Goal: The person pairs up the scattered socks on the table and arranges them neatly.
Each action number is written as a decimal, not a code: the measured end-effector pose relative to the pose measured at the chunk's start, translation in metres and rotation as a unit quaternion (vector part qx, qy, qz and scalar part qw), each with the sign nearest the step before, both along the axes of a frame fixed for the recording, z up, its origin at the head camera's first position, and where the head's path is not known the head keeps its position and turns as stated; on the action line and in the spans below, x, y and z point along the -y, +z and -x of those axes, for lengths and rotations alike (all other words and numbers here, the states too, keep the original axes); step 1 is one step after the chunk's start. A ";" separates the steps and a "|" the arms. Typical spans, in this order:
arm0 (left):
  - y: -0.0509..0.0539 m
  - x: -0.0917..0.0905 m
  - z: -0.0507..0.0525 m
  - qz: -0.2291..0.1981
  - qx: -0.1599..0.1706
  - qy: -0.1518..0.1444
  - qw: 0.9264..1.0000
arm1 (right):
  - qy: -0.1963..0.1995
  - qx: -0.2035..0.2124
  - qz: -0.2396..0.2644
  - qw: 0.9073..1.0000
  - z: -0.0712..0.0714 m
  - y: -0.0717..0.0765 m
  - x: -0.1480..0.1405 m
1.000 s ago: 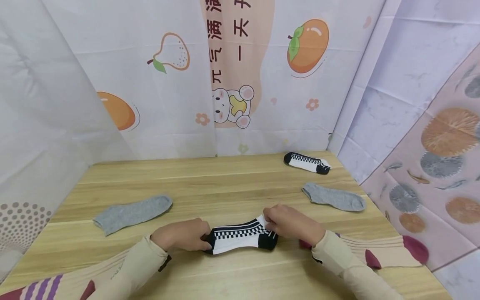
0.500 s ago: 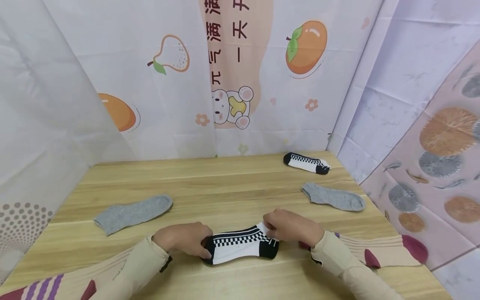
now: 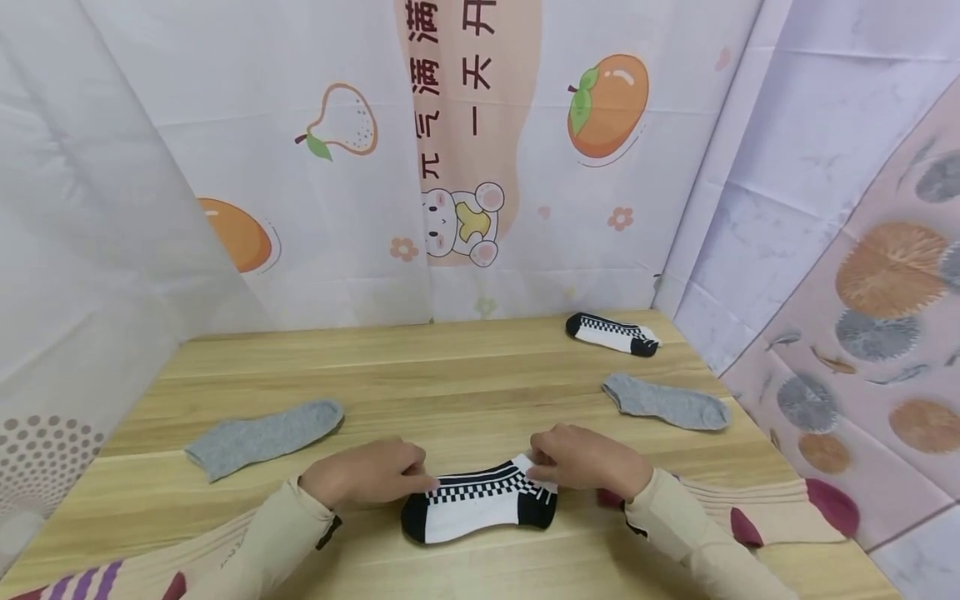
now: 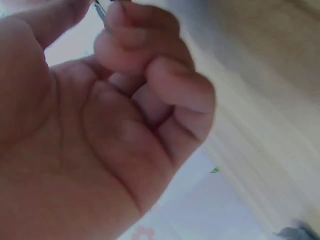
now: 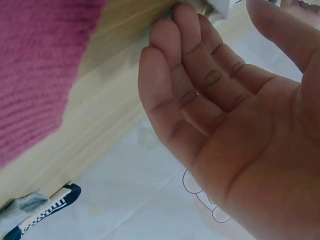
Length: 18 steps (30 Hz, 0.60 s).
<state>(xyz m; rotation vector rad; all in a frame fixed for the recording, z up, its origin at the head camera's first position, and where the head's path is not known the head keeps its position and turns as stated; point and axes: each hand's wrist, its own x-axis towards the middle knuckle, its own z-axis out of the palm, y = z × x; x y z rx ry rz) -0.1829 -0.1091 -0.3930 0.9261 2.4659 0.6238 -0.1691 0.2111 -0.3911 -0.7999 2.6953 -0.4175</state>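
A white sock (image 3: 472,515) with black toe, black heel and checks lies flat across the front middle. My left hand (image 3: 371,473) is over its left end, thumb tip above the checked band; the left wrist view shows the hand's (image 4: 100,120) fingers loosely curled and the palm bare. At the cuff end is my right hand (image 3: 588,460), fingertips by the white cuff. In the right wrist view this hand (image 5: 240,115) has loosely bent fingers, the thumb apart, with a bit of white cloth (image 5: 220,7) near the fingertips.
Grey socks lie at left (image 3: 266,436) and right (image 3: 667,402). A matching checked sock (image 3: 611,333) is at the back right. Cream and maroon socks lie at front right (image 3: 787,512) and front left (image 3: 150,567). Printed curtains (image 3: 337,250) stand behind the wooden table (image 3: 375,367).
The black toe end has shifted toward the front edge, and my left hand has let go of it, moving up off the toe. My right hand has stayed by the cuff, its fingers looser.
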 end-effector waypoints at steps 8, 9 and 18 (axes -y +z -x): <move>0.013 -0.018 0.025 -0.015 -0.099 -0.022 0.995 | -0.006 -0.057 0.015 0.998 0.004 0.007 -0.017; 0.016 -0.021 0.029 -0.014 -0.113 -0.024 0.993 | -0.009 -0.068 0.019 0.997 0.006 0.008 -0.020; 0.031 -0.045 0.052 -0.036 -0.168 -0.031 0.985 | -0.050 -0.143 0.030 0.988 0.019 0.017 -0.056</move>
